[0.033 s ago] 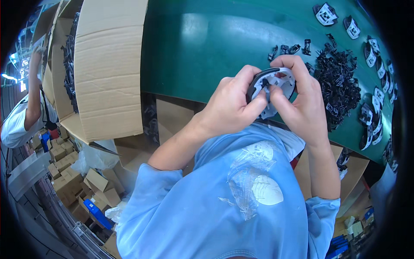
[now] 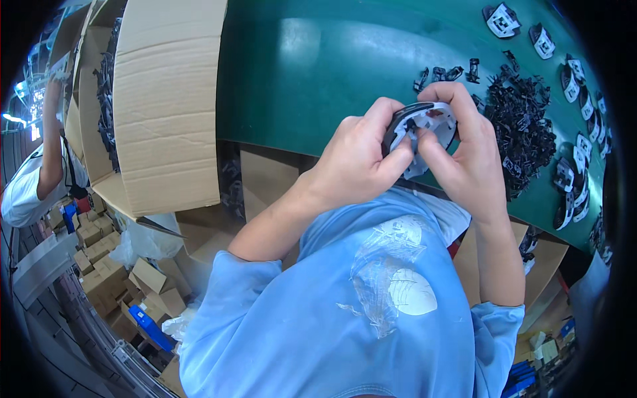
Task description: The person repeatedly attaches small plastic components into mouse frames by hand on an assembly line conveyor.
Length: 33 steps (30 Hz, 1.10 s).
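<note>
Pinching a rounded shell [image 2: 435, 121] with left grip [image 2: 361, 154] and right grip [image 2: 470, 149], white print [image 2: 413, 293] on blue shirt [image 2: 285, 331]

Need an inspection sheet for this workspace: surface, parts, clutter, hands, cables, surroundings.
Surface: green table, glossy, with glare.
Parts in hand: one rounded white-and-black housing, held at the table's near edge.
Clutter: heap of small black parts right of the hands; white-and-black assemblies toward the right edge.
Hands: left hand and right hand both grip the housing.
Cables: nothing seen around the hands.
Surroundings: cardboard box at left; another person beyond it; cartons lower left.
</note>
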Tool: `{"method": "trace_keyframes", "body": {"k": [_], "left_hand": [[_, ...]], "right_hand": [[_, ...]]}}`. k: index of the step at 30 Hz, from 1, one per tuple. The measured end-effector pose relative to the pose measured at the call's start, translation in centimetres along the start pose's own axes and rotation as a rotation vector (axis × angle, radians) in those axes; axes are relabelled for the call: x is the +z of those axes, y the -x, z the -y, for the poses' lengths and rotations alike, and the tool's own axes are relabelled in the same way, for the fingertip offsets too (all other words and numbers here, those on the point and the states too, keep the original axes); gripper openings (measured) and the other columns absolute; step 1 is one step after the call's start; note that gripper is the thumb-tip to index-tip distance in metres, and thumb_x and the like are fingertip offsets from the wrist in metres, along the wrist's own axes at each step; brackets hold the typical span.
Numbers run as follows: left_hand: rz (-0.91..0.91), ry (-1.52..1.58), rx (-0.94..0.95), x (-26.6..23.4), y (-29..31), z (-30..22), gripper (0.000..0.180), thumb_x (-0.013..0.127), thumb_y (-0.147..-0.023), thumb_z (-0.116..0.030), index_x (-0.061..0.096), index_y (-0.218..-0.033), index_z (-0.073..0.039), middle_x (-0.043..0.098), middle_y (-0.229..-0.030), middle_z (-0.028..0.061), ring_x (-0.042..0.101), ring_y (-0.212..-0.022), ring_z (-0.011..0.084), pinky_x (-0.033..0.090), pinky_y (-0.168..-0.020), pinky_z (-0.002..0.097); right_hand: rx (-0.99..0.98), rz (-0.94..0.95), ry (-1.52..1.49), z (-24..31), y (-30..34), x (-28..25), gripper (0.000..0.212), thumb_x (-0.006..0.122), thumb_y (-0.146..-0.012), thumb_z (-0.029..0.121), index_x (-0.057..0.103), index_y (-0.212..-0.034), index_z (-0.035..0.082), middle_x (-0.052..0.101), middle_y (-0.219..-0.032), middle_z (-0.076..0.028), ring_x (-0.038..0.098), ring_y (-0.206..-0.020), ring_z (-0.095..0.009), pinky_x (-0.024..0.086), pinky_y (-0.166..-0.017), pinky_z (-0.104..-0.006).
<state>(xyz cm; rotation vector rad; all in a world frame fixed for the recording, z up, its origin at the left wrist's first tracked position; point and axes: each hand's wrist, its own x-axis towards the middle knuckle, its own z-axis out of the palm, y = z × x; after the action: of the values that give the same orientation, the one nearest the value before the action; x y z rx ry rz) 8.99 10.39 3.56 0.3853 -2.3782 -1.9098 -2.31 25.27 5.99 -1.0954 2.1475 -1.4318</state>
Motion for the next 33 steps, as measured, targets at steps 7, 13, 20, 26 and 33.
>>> {"method": "trace_keyframes", "body": {"k": [7,13,20,26,33], "left_hand": [[0.005,-0.103,0.039,0.5,0.2,0.6,0.025,0.064,-0.093,-0.008,0.06,-0.115,0.003,0.068,-0.072,0.0075,0.061,-0.058,0.0086,0.047,-0.053,0.0269],[-0.048,-0.135,0.076,0.4,-0.7,1.4,0.024,0.065,-0.092,-0.009,0.062,-0.114,0.002,0.067,-0.073,0.0087,0.063,-0.06,0.0124,0.049,-0.056,0.0286],[-0.039,-0.008,-0.039,-4.1,6.0,5.3,0.029,0.062,-0.09,-0.008,0.061,-0.117,0.0,0.067,-0.093,0.0152,0.066,-0.085,0.0198,0.054,-0.078,0.0366],[-0.518,-0.274,-0.693,-12.8,25.8,13.3,0.045,0.058,-0.094,-0.01,0.058,-0.137,0.002,0.069,-0.13,0.0141,0.067,-0.114,0.0225,0.051,-0.102,0.0368],[-0.967,-0.54,-0.994,-18.7,29.3,20.3,0.07,0.075,-0.091,-0.045,0.055,-0.136,0.005,0.071,-0.119,0.0228,0.072,-0.093,0.0318,0.058,-0.082,0.0389]], "right_hand": [[0.04,0.055,0.027,-0.1,0.4,-0.3,0.03,0.061,-0.083,0.0,0.059,-0.113,0.0,0.069,-0.101,-0.017,0.07,-0.089,-0.034,0.054,-0.08,-0.0411],[-0.032,0.041,0.095,-1.2,-0.6,0.2,0.03,0.061,-0.083,0.001,0.06,-0.113,0.001,0.069,-0.098,-0.018,0.07,-0.089,-0.036,0.054,-0.079,-0.0415],[-0.188,0.227,-0.019,-0.7,1.0,3.9,0.044,0.074,-0.085,0.015,0.064,-0.127,0.005,0.068,-0.12,-0.017,0.067,-0.112,-0.037,0.056,-0.096,-0.0446],[-0.327,0.05,0.257,-2.0,-6.7,1.0,0.025,0.075,-0.086,0.02,0.074,-0.109,0.01,0.073,-0.112,-0.012,0.068,-0.108,-0.033,0.054,-0.096,-0.043],[-0.355,0.254,0.837,-36.7,-20.6,-25.2,0.067,0.065,-0.087,0.005,0.052,-0.152,0.014,0.051,-0.155,-0.015,0.046,-0.145,-0.033,0.036,-0.12,-0.0434]]}}
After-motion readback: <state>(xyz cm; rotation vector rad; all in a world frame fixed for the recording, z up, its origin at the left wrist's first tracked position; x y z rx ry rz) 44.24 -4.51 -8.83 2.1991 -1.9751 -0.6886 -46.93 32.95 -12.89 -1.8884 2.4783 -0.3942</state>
